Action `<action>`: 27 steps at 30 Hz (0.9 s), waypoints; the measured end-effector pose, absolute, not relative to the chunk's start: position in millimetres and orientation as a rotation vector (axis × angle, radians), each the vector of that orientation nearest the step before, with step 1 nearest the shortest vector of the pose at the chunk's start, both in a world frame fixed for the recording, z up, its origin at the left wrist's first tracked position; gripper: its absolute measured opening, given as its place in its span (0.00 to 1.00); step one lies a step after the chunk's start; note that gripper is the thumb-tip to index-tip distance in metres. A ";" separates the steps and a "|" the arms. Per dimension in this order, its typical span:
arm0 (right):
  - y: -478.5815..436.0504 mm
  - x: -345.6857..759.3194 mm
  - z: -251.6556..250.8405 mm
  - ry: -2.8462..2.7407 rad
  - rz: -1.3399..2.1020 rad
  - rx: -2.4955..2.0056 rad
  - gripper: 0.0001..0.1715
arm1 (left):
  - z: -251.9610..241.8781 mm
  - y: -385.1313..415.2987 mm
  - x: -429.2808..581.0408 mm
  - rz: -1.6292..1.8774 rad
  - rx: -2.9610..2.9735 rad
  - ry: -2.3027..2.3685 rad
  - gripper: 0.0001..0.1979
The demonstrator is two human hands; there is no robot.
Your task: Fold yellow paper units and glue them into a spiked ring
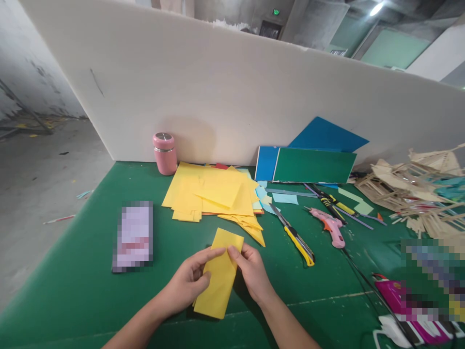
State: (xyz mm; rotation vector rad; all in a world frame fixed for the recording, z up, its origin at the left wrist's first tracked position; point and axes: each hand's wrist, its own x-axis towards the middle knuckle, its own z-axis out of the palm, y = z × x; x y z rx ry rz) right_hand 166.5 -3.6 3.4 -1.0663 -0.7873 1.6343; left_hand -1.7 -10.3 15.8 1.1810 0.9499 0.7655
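Note:
A folded strip of yellow paper (220, 286) is held up at a slant over the near middle of the green table. My right hand (252, 271) pinches its upper right edge, thumb on the front and fingers behind. On the left side, my left hand (191, 276) grips the same paper, its index finger laid across the front near the right thumb. The left hand's other fingers are partly hidden. Just beyond lies a loose pile of yellow paper sheets (214, 189), with folded yellow pieces (249, 225) at its near edge.
A yellow utility knife (300, 247), blade showing, and a pink glue gun (329, 225) lie to the right. A pink flask (165, 154) stands by the white board (218, 87). Wooden stick models (417, 189) crowd the far right. A blurred lilac object (134, 232) lies left.

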 end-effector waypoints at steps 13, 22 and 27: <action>-3.4 166.7 2.6 -0.824 1.617 -1.078 0.22 | 18.2 -12.2 -0.3 0.732 1.201 0.899 0.26; -4.2 166.4 5.2 -0.908 1.547 -1.157 0.27 | 15.1 -11.8 -4.4 0.676 1.311 0.937 0.28; -3.4 166.7 6.7 -0.937 1.571 -1.138 0.25 | 10.1 -10.9 -2.0 0.750 1.265 0.930 0.28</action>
